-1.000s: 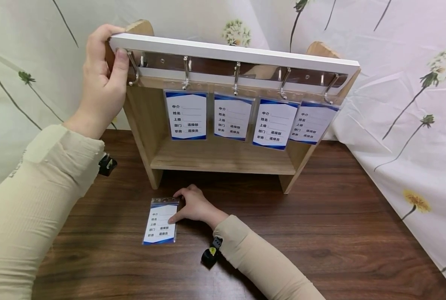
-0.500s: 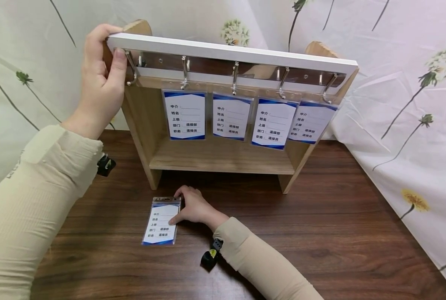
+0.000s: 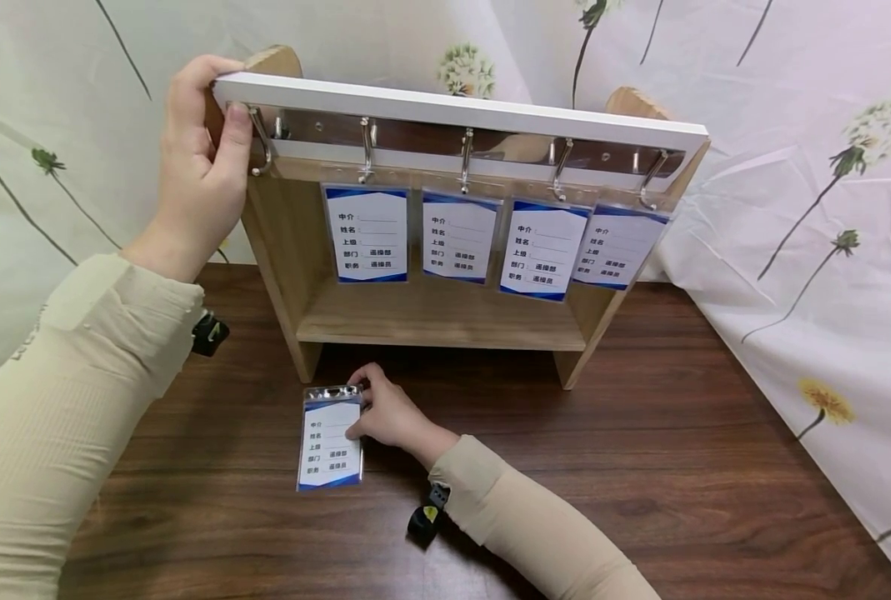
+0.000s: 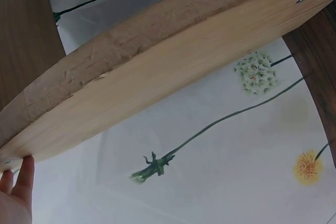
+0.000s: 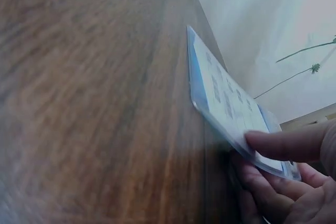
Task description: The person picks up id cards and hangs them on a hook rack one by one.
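My left hand (image 3: pixel 201 171) grips the left end of the wooden rack's white top rail (image 3: pixel 460 102), thumb on the front beside the first hook. In the left wrist view its fingertips touch the wooden side panel (image 4: pixel 157 72). My right hand (image 3: pixel 396 417) pinches the right edge of a badge in a clear sleeve (image 3: pixel 330 442), thumb on the face and fingers behind. The right wrist view shows this badge (image 5: pixel 226 95) tilted, its near edge raised off the wooden table. Several like badges, among them a left one (image 3: pixel 368 233), hang from the rack's other hooks.
The leftmost hook (image 3: pixel 261 146) carries no badge. A lower shelf (image 3: pixel 445 321) spans the rack between its side panels. Dark wooden table (image 3: pixel 715 467) lies in front, and a flower-printed white cloth (image 3: pixel 805 250) runs behind and along the right.
The badge has tilted up off the table in my right hand, which now pinches it with fingers behind. My left hand keeps its hold on the rail.
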`<state>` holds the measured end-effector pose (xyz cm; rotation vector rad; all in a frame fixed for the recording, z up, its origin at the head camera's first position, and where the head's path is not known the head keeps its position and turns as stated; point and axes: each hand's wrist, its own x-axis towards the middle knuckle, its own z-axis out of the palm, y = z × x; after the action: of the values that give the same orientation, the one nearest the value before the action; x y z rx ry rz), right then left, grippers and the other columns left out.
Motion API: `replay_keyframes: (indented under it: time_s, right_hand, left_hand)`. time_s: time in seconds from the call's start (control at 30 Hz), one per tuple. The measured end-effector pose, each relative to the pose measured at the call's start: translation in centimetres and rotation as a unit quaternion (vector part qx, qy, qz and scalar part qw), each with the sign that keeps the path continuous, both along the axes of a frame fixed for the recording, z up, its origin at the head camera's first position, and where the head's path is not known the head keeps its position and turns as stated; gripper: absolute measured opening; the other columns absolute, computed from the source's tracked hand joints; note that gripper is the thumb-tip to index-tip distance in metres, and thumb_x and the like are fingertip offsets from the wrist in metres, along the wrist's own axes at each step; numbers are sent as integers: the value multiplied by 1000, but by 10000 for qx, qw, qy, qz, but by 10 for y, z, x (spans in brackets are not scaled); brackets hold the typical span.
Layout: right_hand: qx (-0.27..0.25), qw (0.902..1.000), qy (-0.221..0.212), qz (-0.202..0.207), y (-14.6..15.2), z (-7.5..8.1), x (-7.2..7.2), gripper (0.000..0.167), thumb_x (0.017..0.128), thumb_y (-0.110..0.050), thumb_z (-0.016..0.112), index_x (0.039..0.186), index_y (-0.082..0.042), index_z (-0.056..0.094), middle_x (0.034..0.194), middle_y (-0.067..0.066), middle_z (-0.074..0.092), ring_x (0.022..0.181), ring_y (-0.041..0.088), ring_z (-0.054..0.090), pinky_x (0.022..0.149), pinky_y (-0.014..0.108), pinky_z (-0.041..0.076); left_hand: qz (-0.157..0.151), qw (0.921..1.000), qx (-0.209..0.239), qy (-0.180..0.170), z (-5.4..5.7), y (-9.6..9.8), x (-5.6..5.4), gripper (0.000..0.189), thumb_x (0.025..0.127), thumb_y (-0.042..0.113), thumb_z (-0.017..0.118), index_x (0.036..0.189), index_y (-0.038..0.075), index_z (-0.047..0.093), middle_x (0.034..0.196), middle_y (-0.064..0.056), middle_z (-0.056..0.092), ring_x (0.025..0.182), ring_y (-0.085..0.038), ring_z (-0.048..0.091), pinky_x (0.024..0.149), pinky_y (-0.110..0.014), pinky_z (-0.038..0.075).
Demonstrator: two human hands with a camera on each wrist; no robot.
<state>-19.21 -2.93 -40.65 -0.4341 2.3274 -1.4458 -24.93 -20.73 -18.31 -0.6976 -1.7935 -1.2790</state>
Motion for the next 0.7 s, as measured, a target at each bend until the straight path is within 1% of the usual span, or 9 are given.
replay_keyframes:
  time_s: [0.1, 0.17, 0.23, 0.33, 0.37, 0.43, 0.53, 0.6, 0.7]
  right_hand:
    - [-195, 9997, -41, -128, -1, 2, 2, 63, 74, 14, 75, 123, -12, 44, 109, 14, 70, 73, 9, 59, 61, 21, 46]
    - [-394, 9990, -96, -166, -1, 5, 3, 63, 76, 16, 71, 125, -12, 43, 109, 14, 70, 71, 9, 59, 60, 22, 46]
    - [-627, 9977, -177, -161, 0, 10, 3, 64, 77, 18, 67, 128, -12, 42, 106, 16, 71, 66, 10, 58, 58, 22, 47]
    - [-812, 9965, -150, -94, 0, 19, 4, 64, 80, 18, 63, 133, -11, 44, 100, 17, 72, 66, 10, 57, 59, 22, 47]
    - [-837, 9964, -118, -71, 1, 22, 4, 62, 82, 17, 62, 134, -11, 46, 101, 17, 73, 68, 11, 57, 60, 22, 46]
    - [-817, 9967, 2, 3, 1, 28, 4, 54, 85, 14, 62, 132, -9, 51, 104, 17, 73, 76, 10, 61, 64, 22, 49]
    - [-820, 9965, 147, 52, 1, 36, 4, 38, 89, 9, 62, 125, -6, 60, 110, 16, 73, 89, 12, 66, 72, 23, 52]
    - [-835, 9963, 215, 54, 1, 41, 5, 31, 92, 4, 62, 121, -5, 63, 110, 17, 72, 94, 14, 68, 76, 25, 54]
    - [-939, 9952, 279, 8, 1, 49, 7, 28, 93, 0, 63, 121, -5, 65, 111, 17, 72, 94, 14, 68, 79, 25, 55]
  left_hand:
    - [25, 10000, -10, 7, 0, 0, 0, 29, 103, 9, 40, 130, 0, 46, 105, 12, 49, 93, -9, 51, 82, -20, 38]
    - [40, 10000, -55, 1, 0, -1, 0, 30, 103, 10, 40, 131, 1, 45, 105, 12, 49, 93, -8, 51, 82, -20, 37]
    - [41, 9999, -109, -5, 0, -1, 1, 30, 103, 10, 39, 131, 1, 45, 105, 13, 49, 93, -8, 50, 81, -20, 36]
    - [-2, 9999, -136, -20, 0, -1, 1, 30, 104, 11, 39, 131, 1, 44, 105, 12, 49, 92, -9, 50, 79, -20, 36]
    - [1, 9999, -146, -18, 0, -1, 1, 30, 104, 11, 39, 131, 1, 44, 105, 12, 49, 92, -9, 50, 79, -20, 36]
    - [12, 9999, -159, -12, 0, -1, 0, 30, 104, 11, 39, 131, 1, 44, 105, 12, 49, 92, -9, 50, 79, -20, 36]
    - [21, 9998, -182, -30, 1, -2, 0, 30, 104, 11, 39, 131, 1, 44, 107, 13, 49, 95, -9, 51, 81, -20, 37]
    - [36, 9998, -192, -49, 1, -2, 0, 30, 104, 11, 39, 132, 1, 44, 109, 13, 49, 97, -8, 51, 83, -20, 37]
    - [60, 9997, -215, -67, 0, -2, 0, 30, 104, 11, 39, 132, 2, 44, 111, 13, 48, 97, -8, 49, 84, -20, 36]
